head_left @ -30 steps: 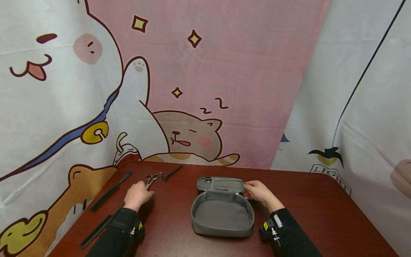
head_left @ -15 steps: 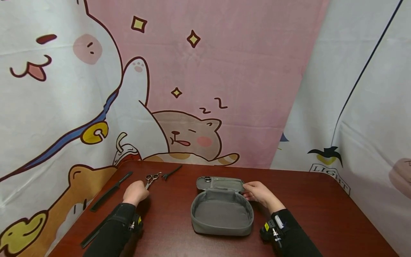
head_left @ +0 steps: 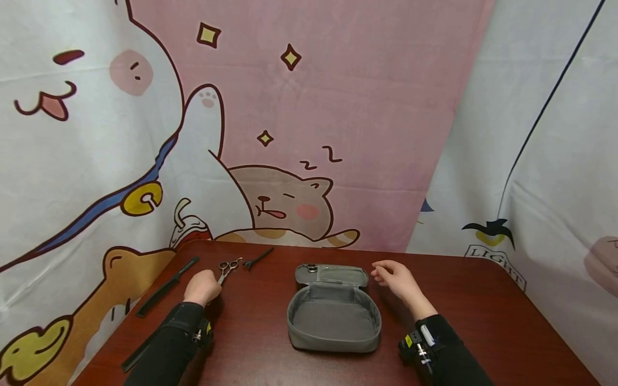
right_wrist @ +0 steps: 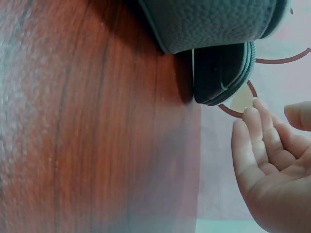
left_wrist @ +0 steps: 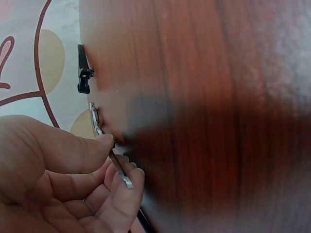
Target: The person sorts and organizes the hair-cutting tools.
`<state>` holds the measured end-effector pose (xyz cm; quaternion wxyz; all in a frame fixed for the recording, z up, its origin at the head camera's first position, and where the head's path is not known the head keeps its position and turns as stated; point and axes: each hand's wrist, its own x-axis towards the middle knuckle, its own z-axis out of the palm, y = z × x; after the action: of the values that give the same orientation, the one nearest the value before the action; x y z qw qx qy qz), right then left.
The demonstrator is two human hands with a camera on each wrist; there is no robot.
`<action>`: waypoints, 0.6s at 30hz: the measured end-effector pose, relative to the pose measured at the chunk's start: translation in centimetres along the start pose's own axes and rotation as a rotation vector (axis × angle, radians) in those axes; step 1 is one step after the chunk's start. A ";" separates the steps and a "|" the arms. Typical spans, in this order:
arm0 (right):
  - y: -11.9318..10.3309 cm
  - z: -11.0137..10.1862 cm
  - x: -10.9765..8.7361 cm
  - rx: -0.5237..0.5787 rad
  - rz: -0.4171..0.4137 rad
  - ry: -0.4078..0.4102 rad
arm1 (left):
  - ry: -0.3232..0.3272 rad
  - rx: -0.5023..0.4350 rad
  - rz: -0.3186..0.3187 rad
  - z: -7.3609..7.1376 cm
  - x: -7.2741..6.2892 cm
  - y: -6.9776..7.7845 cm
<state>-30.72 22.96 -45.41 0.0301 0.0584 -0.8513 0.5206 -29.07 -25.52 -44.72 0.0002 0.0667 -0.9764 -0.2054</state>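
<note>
On the backdrop [head_left: 376, 107], beyond the table's right end, a banner [head_left: 497, 266] reads "LIGHT"; two Z-shaped marks [head_left: 321, 156] stand above a sleeping cartoon animal [head_left: 294, 206]. Metal scissors [head_left: 225, 272] lie toward the far left of the table [head_left: 260, 332], their lower part hidden by the left hand [head_left: 202, 287] in the head view; the left wrist view shows thumb and fingers pinching them. A black clip [head_left: 258, 259] rests just beyond, near the far edge. Right hand [head_left: 395, 280]: holding nothing, fingers loosely extended, just beside the raised lid [head_left: 332, 275] of a grey case [head_left: 335, 343]; the right wrist view shows the palm and the lid's zip edge, the head view the case's interior. Bare wood separates scissors from case and extends rightward past the right hand.
</note>
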 end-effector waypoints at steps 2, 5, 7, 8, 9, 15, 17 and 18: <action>-0.2 -0.1 -0.1 -0.009 -0.039 0.019 | -0.002 0.002 0.001 0.0 0.0 0.0; -0.7 -0.2 -0.3 -0.015 -0.085 0.048 | -0.004 -0.002 0.006 0.1 0.0 0.0; -1.0 -0.1 -0.4 -0.026 -0.114 0.062 | -0.004 -0.008 0.012 0.1 -0.1 -0.1; -1.2 0.0 -0.5 -0.028 -0.125 0.067 | -0.002 -0.011 0.012 0.2 -0.1 -0.1; -1.4 0.0 -0.6 -0.036 -0.140 0.068 | 0.001 -0.014 0.015 0.2 -0.2 0.0; -2.4 0.5 -1.0 -0.063 -0.177 0.060 | -0.005 -0.046 -0.002 0.2 -0.4 0.1; -2.8 0.8 -1.1 -0.071 -0.176 0.054 | -0.012 -0.050 -0.012 0.2 -0.5 0.0; -3.0 0.9 -1.2 -0.080 -0.181 0.053 | -0.017 -0.052 -0.018 0.2 -0.5 0.0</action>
<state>-29.16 20.93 -43.34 0.1017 0.1203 -0.8615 0.4828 -28.61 -25.37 -44.88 -0.0080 0.0736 -0.9701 -0.2313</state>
